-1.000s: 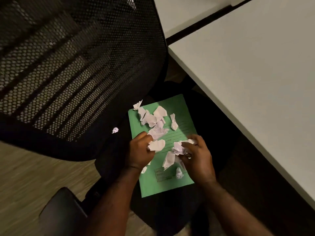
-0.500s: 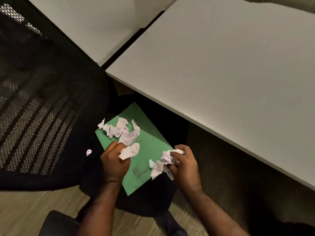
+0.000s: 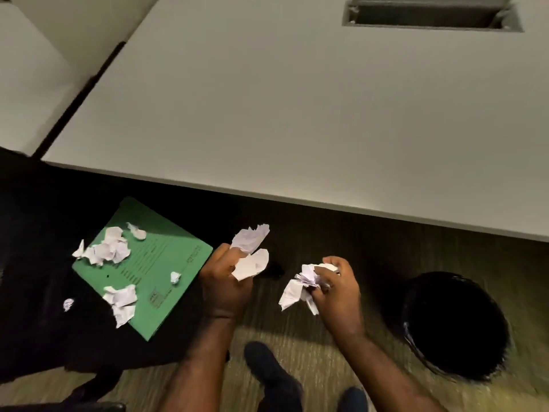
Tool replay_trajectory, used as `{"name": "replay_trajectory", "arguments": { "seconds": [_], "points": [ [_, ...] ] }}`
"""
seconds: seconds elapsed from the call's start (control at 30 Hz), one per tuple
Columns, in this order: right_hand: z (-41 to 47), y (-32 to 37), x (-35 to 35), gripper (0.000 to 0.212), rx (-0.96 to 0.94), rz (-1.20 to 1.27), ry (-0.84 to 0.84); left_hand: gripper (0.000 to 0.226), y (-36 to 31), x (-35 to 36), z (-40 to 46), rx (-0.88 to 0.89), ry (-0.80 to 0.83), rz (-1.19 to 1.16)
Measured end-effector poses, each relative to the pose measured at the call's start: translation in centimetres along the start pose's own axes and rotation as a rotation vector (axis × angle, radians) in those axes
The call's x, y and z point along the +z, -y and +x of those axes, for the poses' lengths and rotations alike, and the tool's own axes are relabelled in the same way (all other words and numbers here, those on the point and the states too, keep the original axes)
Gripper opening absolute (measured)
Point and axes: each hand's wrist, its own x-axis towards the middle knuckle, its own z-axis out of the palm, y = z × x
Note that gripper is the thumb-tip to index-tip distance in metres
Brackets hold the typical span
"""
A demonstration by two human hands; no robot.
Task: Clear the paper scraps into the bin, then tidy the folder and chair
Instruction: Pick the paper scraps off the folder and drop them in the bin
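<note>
both your hands have left the folder [image 3: 154, 272]; left hand [image 3: 227, 282] and right hand [image 3: 335, 285] each clutch scraps, nearing the bin [image 3: 454, 325]. more scraps [image 3: 110, 248] remain.

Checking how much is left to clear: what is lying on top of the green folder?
On the green paper folder, white crumpled paper scraps lie in loose clusters. Anything beneath the scraps or the folder is hidden.

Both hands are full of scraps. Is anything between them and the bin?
Nothing visible. The right hand and left hand hold scraps over bare floor; the open bin stands just right of them.
</note>
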Motion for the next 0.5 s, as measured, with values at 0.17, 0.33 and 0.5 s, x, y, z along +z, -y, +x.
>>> {"name": "replay_trajectory", "arguments": {
  "seconds": [0.17,0.33,0.5],
  "points": [
    [-1.6,-5.7,-6.8,0.025,0.129,-0.009,-0.154,0.025,-6.1,6.3,-2.0,0.082,0.16,-0.111],
    [-3.5,-12.2,-13.0,0.026,0.275,-0.026,-0.297,0.021,-11.7,13.3,-4.6,0.16,0.315,-0.184],
    [-5.8,-18.6,-17.7,0.026,0.396,-0.053,-0.436,0.015,-17.0,20.6,-7.9,0.247,0.47,-0.262]
  ]
}}
